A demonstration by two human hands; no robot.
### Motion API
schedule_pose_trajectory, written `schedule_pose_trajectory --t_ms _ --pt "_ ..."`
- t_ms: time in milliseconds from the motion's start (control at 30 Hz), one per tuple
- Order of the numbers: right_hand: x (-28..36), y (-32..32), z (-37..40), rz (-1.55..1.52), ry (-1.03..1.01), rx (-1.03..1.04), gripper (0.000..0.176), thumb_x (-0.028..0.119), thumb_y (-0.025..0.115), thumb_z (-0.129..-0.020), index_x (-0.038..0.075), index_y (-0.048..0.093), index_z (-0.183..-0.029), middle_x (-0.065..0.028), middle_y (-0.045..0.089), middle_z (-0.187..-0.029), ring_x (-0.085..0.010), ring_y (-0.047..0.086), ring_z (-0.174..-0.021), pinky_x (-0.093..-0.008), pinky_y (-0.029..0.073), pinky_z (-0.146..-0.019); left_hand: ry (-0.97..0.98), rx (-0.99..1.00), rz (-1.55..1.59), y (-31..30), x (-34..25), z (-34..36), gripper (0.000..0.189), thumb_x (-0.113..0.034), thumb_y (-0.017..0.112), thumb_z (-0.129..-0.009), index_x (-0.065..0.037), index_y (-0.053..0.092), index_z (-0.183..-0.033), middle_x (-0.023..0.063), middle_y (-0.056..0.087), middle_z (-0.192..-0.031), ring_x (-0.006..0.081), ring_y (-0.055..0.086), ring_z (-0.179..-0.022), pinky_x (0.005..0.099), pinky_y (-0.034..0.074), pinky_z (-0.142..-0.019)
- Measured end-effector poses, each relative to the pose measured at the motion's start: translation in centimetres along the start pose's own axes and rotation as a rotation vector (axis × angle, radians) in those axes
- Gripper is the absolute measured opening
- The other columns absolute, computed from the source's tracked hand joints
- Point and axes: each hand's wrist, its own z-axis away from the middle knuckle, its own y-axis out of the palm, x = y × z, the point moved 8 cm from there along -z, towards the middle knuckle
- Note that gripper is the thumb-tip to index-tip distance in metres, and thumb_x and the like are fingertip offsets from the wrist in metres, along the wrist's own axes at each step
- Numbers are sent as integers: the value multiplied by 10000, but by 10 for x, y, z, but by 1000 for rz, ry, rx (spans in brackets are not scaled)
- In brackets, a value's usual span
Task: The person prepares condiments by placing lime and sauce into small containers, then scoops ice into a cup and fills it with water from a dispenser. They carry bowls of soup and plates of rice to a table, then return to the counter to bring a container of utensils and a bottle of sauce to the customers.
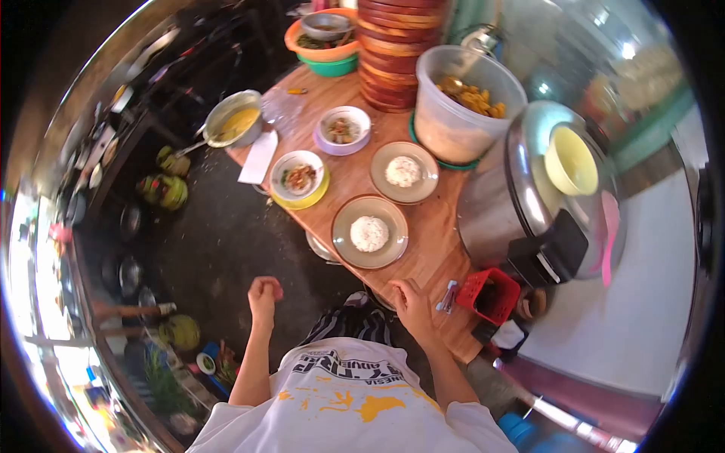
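My left hand (265,294) hangs over the dark floor to the left of the wooden table (430,253), its fingers curled in and nothing showing in them. By the table's front edge is my right hand (408,302), also with curled fingers and no object visible in it. Just beyond it lies a plate (341,245) with a mound of white rice (369,234). A second plate (430,190) with rice (403,172) sits farther back. Two bowls of soup-like food stand left of the plates, a yellow-based bowl (299,178) and a purple-based bowl (343,130).
A large steel rice cooker (495,204) carrying a yellow bowl (572,161) and a pink rice paddle (609,234) stands right. Behind are a clear tub (453,124) and stacked wooden plates (396,57). A pot (249,136) sits at the left corner, a red basket (491,302) near my right hand.
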Motion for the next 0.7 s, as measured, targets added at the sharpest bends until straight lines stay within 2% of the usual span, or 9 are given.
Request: schedule_pose_trajectory --t_ms 100,167,267,300,367,400,533,633,700 --pt "-3 16 -24 69 -161 53 132 43 544 -839 31 609 -953 -151 623 -863 -310 617 -760 -359 485 -631 -175 116 -245 -31 107 29 141 -46 467 -832 -10 602 -853 64 579 -664 149 551 -536 286 453 -474" --pt "6 37 -24 34 -196 86 118 47 540 -838 41 612 -932 -151 617 -827 -334 608 -785 -386 480 -648 -395 95 -351 -86 182 73 133 -76 497 -833 -20 606 -784 55 569 -594 129 533 -493 270 429 -449" --pt "26 65 -30 39 -166 198 122 83 545 -862 19 623 -929 -170 636 -819 -299 630 -758 -359 488 -647 -660 -6 -286 -148 264 146 129 -124 531 -803 -40 629 -795 57 563 -589 139 532 -484 280 414 -420" --pt "30 80 -34 44 -174 239 132 96 547 -871 8 628 -926 -176 640 -808 -282 639 -741 -348 491 -646 -667 -18 -285 -162 287 162 128 -134 535 -797 -45 628 -790 58 559 -587 142 529 -482 282 413 -416" --pt "39 113 -42 43 -301 274 159 116 541 -889 -1 631 -948 -176 643 -777 -237 646 -714 -335 489 -639 -447 32 -341 -177 328 178 127 -153 544 -784 -55 625 -779 59 552 -584 146 524 -478 286 410 -409" --pt "51 132 -44 1 -325 316 165 118 537 -893 -2 635 -949 -161 644 -766 -220 641 -700 -323 487 -630 -400 6 -364 -184 342 185 128 -163 548 -778 -60 624 -773 60 549 -582 149 521 -476 288 409 -405" --pt "99 210 -44 -108 -340 529 167 112 524 -899 -3 645 -893 -113 640 -717 -173 615 -630 -283 477 -584 -898 -310 -269 -216 346 212 200 -226 552 -760 -66 650 -828 80 581 -626 185 550 -524 330 456 -458" --pt "122 279 -46 -43 -381 682 154 90 525 -883 -9 641 -860 -116 640 -729 -187 617 -637 -289 481 -584 -649 -417 -411 -244 338 186 277 -280 568 -757 -76 675 -909 102 639 -731 215 602 -597 345 500 -524" --pt "145 326 -49 58 -439 772 132 68 532 -859 -15 634 -856 -142 647 -784 -236 646 -710 -316 499 -623 -655 -501 -242 -268 332 171 248 -242 569 -770 -60 663 -910 96 623 -702 201 594 -584 331 499 -514"
